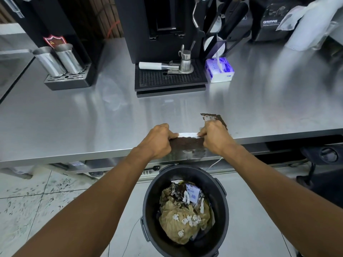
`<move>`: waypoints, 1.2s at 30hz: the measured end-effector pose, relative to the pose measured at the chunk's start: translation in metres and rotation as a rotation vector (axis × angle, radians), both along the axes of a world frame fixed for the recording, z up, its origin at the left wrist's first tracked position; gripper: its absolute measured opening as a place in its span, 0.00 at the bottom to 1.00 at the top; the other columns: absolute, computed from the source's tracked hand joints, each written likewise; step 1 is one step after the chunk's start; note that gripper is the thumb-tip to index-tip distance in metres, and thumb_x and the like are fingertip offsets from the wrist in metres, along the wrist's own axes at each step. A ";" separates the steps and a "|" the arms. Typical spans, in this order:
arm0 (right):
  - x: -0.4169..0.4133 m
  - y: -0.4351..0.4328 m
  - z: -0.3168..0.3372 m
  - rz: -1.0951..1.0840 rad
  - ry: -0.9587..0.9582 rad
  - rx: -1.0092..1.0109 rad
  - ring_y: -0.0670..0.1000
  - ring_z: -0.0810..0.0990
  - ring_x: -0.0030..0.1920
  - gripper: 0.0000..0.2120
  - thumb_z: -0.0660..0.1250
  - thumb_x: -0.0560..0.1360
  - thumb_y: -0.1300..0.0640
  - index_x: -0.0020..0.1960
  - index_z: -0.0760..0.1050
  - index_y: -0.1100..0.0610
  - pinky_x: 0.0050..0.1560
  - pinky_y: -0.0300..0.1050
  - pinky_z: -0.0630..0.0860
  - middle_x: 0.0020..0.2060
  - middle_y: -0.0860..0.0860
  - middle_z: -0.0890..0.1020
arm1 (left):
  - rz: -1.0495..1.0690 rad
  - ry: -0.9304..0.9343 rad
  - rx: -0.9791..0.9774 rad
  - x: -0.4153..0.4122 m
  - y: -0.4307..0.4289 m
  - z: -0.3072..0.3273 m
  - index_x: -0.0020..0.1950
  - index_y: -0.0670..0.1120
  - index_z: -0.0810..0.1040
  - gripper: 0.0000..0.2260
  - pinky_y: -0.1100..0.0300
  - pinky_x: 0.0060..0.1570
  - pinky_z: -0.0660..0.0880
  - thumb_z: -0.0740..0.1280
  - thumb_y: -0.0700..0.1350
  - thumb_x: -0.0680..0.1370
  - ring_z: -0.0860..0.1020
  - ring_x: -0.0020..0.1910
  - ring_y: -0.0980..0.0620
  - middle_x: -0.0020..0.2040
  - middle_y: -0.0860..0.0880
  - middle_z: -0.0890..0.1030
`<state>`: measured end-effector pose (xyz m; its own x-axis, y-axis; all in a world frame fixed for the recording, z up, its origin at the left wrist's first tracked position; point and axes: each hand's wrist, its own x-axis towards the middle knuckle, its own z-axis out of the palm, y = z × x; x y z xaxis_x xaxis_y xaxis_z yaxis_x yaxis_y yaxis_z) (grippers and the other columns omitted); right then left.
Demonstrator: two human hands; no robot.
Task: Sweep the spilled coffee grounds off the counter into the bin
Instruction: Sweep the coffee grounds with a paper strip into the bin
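Both hands, left point(161, 140) and right point(215, 138), each grip clenched on the stretched white tissue strip point(187, 135): keep it flat to the steel surface point(92, 117), dragging the dark brown coffee grounds point(186, 143) over the edge into the round black bin point(148, 210) below.

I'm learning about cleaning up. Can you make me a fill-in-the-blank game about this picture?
1. Both hands, left hand and right hand, pull a white ____ across the counter.
2. The brown grounds lie at the counter's front ____.
3. The black bin stands on the ____, below the grounds.
4. The purple and white tissue pack lies beside the coffee ____.

Missing words: tissue; edge; floor; machine
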<state>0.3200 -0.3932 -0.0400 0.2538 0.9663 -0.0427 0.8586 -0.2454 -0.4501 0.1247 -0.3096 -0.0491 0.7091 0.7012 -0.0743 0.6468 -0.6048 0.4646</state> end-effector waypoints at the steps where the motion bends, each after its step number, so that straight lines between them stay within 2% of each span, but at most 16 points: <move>1: 0.000 -0.003 0.000 0.000 -0.002 0.000 0.56 0.80 0.49 0.14 0.69 0.68 0.73 0.50 0.84 0.60 0.57 0.46 0.78 0.48 0.57 0.83 | -0.002 0.003 0.004 0.000 -0.002 0.000 0.64 0.45 0.80 0.16 0.55 0.50 0.75 0.63 0.36 0.79 0.73 0.46 0.48 0.43 0.50 0.71; 5: -0.003 -0.009 0.002 0.008 -0.014 -0.008 0.55 0.79 0.50 0.14 0.70 0.69 0.72 0.52 0.84 0.60 0.57 0.44 0.77 0.50 0.57 0.82 | 0.003 0.021 0.015 -0.002 -0.006 -0.001 0.65 0.45 0.79 0.16 0.59 0.47 0.71 0.63 0.37 0.79 0.72 0.46 0.50 0.43 0.51 0.69; 14: -0.004 -0.020 -0.001 0.009 0.015 0.015 0.54 0.79 0.51 0.15 0.68 0.69 0.74 0.50 0.84 0.61 0.57 0.43 0.77 0.50 0.56 0.82 | -0.023 0.045 0.049 -0.006 -0.017 0.001 0.65 0.43 0.79 0.15 0.55 0.48 0.74 0.62 0.37 0.80 0.72 0.45 0.49 0.43 0.51 0.69; 17: -0.004 -0.022 -0.003 0.016 0.008 0.012 0.55 0.79 0.51 0.15 0.67 0.69 0.74 0.51 0.84 0.61 0.57 0.44 0.77 0.49 0.56 0.81 | -0.026 0.066 0.063 -0.007 -0.020 0.001 0.66 0.44 0.78 0.17 0.56 0.44 0.71 0.62 0.36 0.79 0.70 0.44 0.49 0.41 0.52 0.67; 21: -0.005 -0.026 -0.007 0.045 -0.006 0.018 0.55 0.79 0.49 0.17 0.66 0.70 0.74 0.52 0.84 0.60 0.55 0.46 0.77 0.47 0.56 0.80 | -0.057 0.092 0.084 -0.012 -0.026 0.003 0.69 0.45 0.76 0.21 0.58 0.44 0.70 0.61 0.34 0.77 0.69 0.43 0.51 0.43 0.51 0.67; 25: -0.006 -0.031 -0.009 0.092 0.004 0.023 0.54 0.79 0.46 0.16 0.65 0.70 0.74 0.52 0.83 0.61 0.54 0.49 0.79 0.45 0.55 0.79 | -0.110 0.103 0.122 -0.020 -0.030 0.003 0.64 0.43 0.79 0.19 0.60 0.41 0.68 0.60 0.33 0.76 0.72 0.41 0.49 0.42 0.50 0.66; 27: -0.006 -0.034 -0.010 0.129 0.000 0.016 0.52 0.78 0.44 0.14 0.66 0.71 0.73 0.52 0.83 0.62 0.53 0.48 0.79 0.42 0.53 0.78 | -0.127 0.094 0.133 -0.023 -0.032 0.004 0.60 0.42 0.81 0.18 0.57 0.42 0.73 0.59 0.32 0.75 0.73 0.41 0.48 0.41 0.50 0.66; 30: -0.004 -0.034 -0.010 0.119 0.057 0.048 0.49 0.76 0.42 0.13 0.66 0.71 0.73 0.51 0.83 0.62 0.53 0.45 0.79 0.40 0.50 0.75 | -0.138 0.057 0.151 -0.028 -0.032 0.008 0.61 0.44 0.81 0.20 0.51 0.46 0.77 0.59 0.32 0.75 0.72 0.40 0.49 0.42 0.49 0.67; 34: 0.004 -0.022 -0.001 0.046 0.122 0.113 0.48 0.77 0.44 0.11 0.67 0.73 0.70 0.49 0.85 0.59 0.55 0.44 0.78 0.42 0.52 0.81 | -0.076 -0.013 0.155 -0.025 -0.025 0.018 0.60 0.44 0.81 0.16 0.53 0.46 0.77 0.59 0.35 0.77 0.75 0.44 0.46 0.45 0.48 0.70; 36: 0.008 -0.017 0.008 0.034 0.150 0.152 0.49 0.78 0.45 0.11 0.67 0.73 0.69 0.48 0.85 0.58 0.55 0.44 0.78 0.43 0.53 0.82 | -0.020 -0.042 0.134 -0.019 -0.020 0.022 0.63 0.45 0.80 0.16 0.55 0.53 0.76 0.60 0.37 0.78 0.76 0.50 0.46 0.51 0.47 0.74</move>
